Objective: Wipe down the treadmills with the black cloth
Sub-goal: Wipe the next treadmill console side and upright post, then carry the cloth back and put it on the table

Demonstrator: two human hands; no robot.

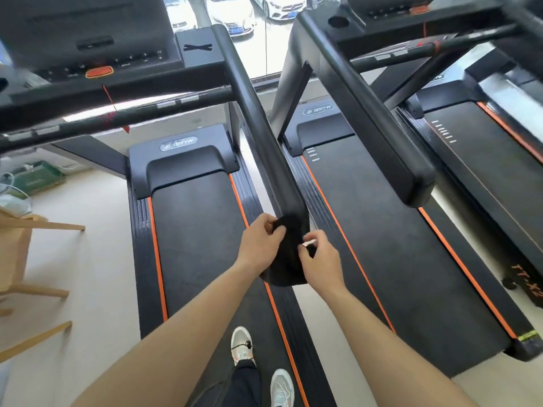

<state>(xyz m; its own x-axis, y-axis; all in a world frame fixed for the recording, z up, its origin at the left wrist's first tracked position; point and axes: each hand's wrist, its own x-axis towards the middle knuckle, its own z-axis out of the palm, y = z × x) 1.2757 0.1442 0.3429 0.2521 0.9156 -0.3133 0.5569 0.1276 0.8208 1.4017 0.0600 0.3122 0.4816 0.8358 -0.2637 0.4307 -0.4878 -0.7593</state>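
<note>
1. Cloth location: the black cloth (286, 265) is bunched at the near tip of the handrail (255, 118). Its top lies against the tip and the rest hangs just below.
2. Left hand (260, 243): on the belt side of the handrail tip, fingers (277, 230) curled over the cloth's top edge. Reads as pinning it to the rail.
3. Right hand (321, 267): just below the tip on the opposite side, fingertips pinching the cloth's side edge. Looks like you're re-gathering it into a pad, not wiping yet.
4. Why the tip: probably so that one stroke can run up the handrail toward the console (88, 54).
5. Second treadmill (382, 245): beyond the handrail on its far side; neither hand touches it.
6. Risk: the cloth is black on a black handrail, so its edge is hard to see, and the hanging part could slip off unless you gather it.
</note>
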